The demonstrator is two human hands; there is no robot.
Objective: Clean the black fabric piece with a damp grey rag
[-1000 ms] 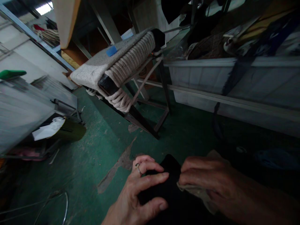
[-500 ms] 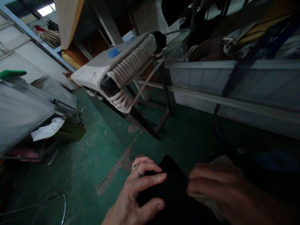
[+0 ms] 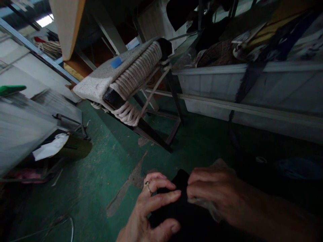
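Low in the view, my left hand (image 3: 153, 208), with a ring on one finger, lies over the left side of a black thing (image 3: 180, 205). Its fingers and thumb are apart. The black thing is too dark for me to tell its kind. To the right of it, my right hand (image 3: 214, 191) is closed on a thin, pale, crumpled cloth (image 3: 212, 208). The cloth shows beneath and behind the fingers, over the black thing's right side. My right fingertips are hidden.
A stool (image 3: 136, 74) wrapped in thick cord stands ahead, a blue block (image 3: 116, 62) on its seat. Large pale bins (image 3: 214, 87) full of materials line the right. A bucket (image 3: 78, 145) with white paper stands at left on the green floor (image 3: 101, 174).
My right hand has moved left with the pale cloth, closer to my left hand. My left hand keeps its place on the black thing. The whole view has shifted slightly.
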